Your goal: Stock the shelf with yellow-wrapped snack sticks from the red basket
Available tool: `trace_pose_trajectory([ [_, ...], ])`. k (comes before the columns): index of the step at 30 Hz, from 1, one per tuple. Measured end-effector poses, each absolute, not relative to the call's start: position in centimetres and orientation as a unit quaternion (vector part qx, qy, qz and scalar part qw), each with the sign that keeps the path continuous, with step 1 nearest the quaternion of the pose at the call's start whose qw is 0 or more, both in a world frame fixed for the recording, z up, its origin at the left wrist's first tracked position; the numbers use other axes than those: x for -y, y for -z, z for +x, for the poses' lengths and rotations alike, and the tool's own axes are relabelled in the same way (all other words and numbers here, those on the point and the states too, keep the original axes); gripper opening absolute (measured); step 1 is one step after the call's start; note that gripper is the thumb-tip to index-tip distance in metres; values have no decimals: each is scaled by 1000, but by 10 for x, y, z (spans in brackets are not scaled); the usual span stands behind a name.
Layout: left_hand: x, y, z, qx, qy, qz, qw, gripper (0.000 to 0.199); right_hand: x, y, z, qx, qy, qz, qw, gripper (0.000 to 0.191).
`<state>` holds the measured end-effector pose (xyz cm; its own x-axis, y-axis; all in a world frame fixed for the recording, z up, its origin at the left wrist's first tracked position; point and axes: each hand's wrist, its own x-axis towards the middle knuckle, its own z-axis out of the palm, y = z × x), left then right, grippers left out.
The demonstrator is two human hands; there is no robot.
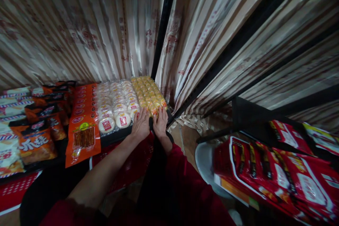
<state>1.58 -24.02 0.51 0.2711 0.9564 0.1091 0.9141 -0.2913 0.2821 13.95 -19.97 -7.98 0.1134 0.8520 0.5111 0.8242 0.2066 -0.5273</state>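
Observation:
Rows of small yellow-wrapped snacks (148, 91) lie packed at the right end of a dark shelf (116, 135). My left hand (141, 124) rests at their front left corner, fingers stretched out, beside the clear-wrapped white round cakes (123, 119). Against the front right corner of the yellow snacks lies my right hand (160, 123), its fingers extended too. Neither hand is wrapped around anything. The thumbs point toward each other with a small gap between the hands. Farther left are orange snack packets (82, 113) laid in a row.
Orange and black chip bags (38, 143) and white bags (7, 144) stand at the left. A black upright post (164, 24) rises behind the yellow snacks, before pleated curtains (106, 17). Red snack packs (286, 173) and a pale basin (203, 159) are at the right.

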Motion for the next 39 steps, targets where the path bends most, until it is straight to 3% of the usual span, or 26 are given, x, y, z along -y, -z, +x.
trace_pose_trajectory([
  [13,215,4,4,-582,-134,801,40,61,204,74,134,652,-21,-642,403,51],
  [21,214,8,11,-554,-167,815,-10,57,207,72,149,637,-46,-625,450,52],
  [27,212,7,22,-543,-215,811,-24,51,211,72,165,648,-43,-621,439,42],
  [39,207,14,24,-525,-210,825,-18,51,191,65,167,640,-40,-636,428,46],
])
